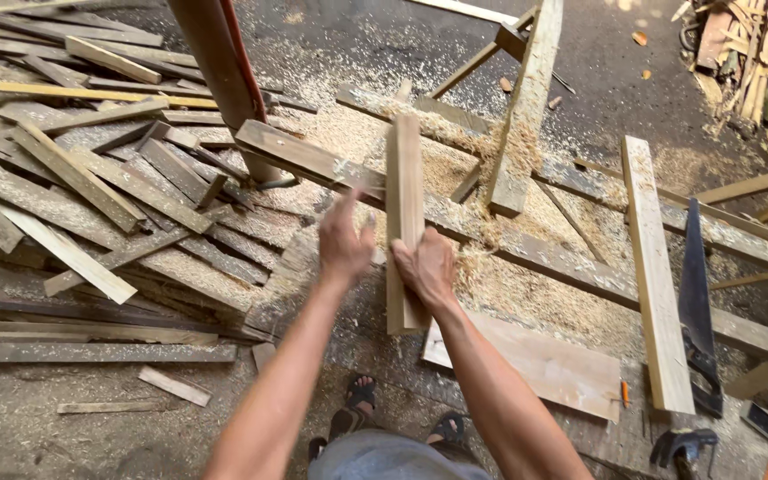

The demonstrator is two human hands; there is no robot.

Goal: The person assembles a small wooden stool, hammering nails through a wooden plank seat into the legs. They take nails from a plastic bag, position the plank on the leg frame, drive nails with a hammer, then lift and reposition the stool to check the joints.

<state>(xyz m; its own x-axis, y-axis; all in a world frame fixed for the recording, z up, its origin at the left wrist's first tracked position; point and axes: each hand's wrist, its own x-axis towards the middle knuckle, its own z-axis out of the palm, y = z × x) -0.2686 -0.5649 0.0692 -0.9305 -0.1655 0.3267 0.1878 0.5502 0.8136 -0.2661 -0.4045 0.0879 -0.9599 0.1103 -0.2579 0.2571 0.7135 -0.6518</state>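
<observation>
While one hand [427, 267] grips one plank [404, 204], sawdust [508, 284] surrounds.

Single head-worn view, looking steeply down and forward, close over the arms (feet visible below), sawdust-strewn ground beyond

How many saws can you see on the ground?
1. One hand saw with a dark blade lies at the right, beside a long pale plank. Others might be hidden under the wood scraps or outside the picture.
</observation>
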